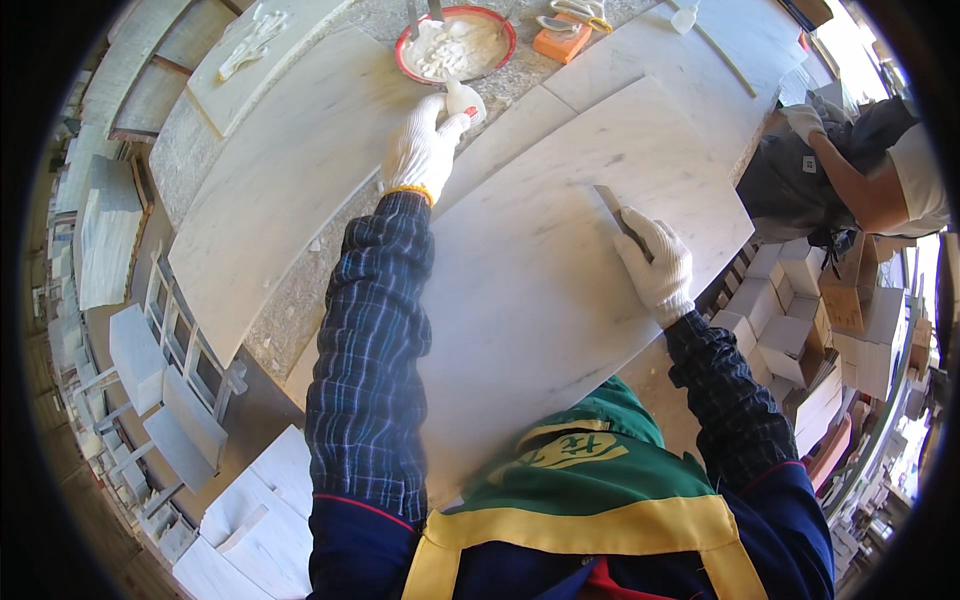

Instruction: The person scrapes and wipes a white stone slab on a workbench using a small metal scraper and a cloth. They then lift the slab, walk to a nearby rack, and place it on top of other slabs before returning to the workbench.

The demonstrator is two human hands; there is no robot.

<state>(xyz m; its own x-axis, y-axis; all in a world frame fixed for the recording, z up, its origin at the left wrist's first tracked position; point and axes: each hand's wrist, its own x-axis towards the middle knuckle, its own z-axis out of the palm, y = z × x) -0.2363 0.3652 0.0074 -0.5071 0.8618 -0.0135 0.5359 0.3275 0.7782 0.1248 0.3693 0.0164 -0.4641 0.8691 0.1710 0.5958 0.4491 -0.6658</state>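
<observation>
My left hand (418,150), in a white knit glove, is closed round a small white bottle (466,101) with a tapered tip and a red patch. It is just below a red-rimmed bowl (512,42) of white paste. My right hand (655,262), gloved too, grips a flat metal scraper (608,208). The blade lies over a large grey-veined white marble slab (530,260) in front of me. Whether the blade's edge touches the stone I cannot tell.
Another marble slab (290,170) lies to the left. An orange block (568,40) is right of the bowl. Crumpled white gloves (252,42) rest at the upper left. A co-worker's gloved hand (803,122) shows at the right, above white boxes (785,345).
</observation>
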